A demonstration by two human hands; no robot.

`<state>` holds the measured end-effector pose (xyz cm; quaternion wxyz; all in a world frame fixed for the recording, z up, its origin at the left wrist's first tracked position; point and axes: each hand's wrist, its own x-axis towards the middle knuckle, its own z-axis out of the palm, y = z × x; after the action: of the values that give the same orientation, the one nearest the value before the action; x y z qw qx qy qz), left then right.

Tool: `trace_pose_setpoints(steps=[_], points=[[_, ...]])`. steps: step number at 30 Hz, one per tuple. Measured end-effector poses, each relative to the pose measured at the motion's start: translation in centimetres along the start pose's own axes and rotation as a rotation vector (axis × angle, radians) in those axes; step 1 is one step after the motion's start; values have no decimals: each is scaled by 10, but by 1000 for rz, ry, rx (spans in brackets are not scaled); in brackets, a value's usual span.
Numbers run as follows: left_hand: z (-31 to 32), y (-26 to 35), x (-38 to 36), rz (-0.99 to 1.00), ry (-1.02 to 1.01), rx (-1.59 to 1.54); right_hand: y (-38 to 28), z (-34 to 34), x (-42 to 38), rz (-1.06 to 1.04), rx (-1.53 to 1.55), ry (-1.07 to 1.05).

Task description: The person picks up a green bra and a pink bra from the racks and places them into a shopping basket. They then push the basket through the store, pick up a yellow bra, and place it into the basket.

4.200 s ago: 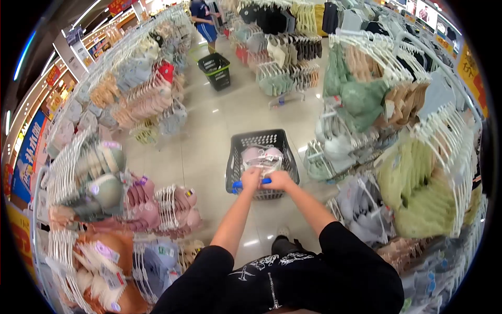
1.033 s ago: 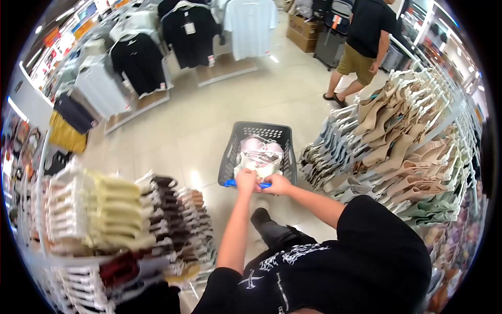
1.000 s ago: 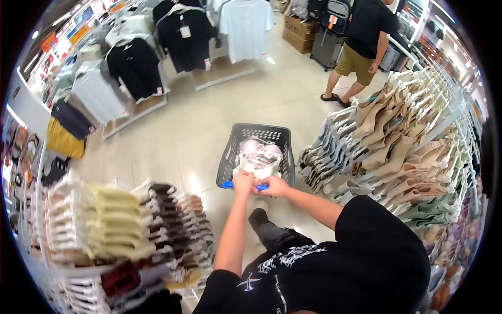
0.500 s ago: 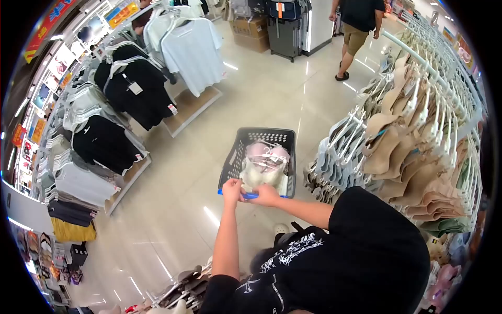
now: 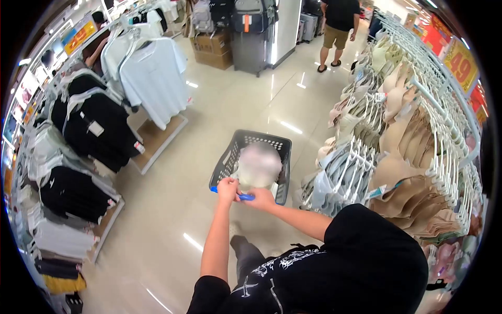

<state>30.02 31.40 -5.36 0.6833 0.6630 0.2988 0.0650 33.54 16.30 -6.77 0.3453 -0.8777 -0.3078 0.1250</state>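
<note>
Since the prev. frame, the walker in a black top and khaki shorts (image 5: pixel 340 26) has moved farther up the aisle, and the light-blue T-shirt (image 5: pixel 154 73) has shifted left in view. Both my hands are closed: L hand (image 5: pixel 228 188) and R hand (image 5: pixel 261 198) grip the slim blue plastic handle (image 5: pixel 246 197) at the near side of the dark-grey perforated plastic basket (image 5: pixel 225 162). I'd guess the two-handed hold is for steering and even pull; the basket sits ahead of my feet, prob. for leg room. Can't tell if it rolls or hangs. Inside is a blurred pink-and-cream pile (image 5: pixel 260 161), details n/a, presumably kept low so the walls contain it.

Basket's open top faces up toward me, far end pointing up the aisle, w/ a slight R lean. Its long axis seems to run front-to-back, approx., given lens distortion; the handle's runs L-R. Beige garments on white hangers (image 5: pixel 400 180) are to the R.
</note>
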Motion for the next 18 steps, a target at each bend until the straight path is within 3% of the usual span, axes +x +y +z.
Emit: trace_pose_setpoints(steps=[4,8,18], points=[[9,22,61,-41,-120,88,10,-11,51,63,-37,19],[20,46,103,44,-253,125,20,-28,91,68,-115,81],[72,83,202,102,-376,161,54,-68,171,185,-180,205]])
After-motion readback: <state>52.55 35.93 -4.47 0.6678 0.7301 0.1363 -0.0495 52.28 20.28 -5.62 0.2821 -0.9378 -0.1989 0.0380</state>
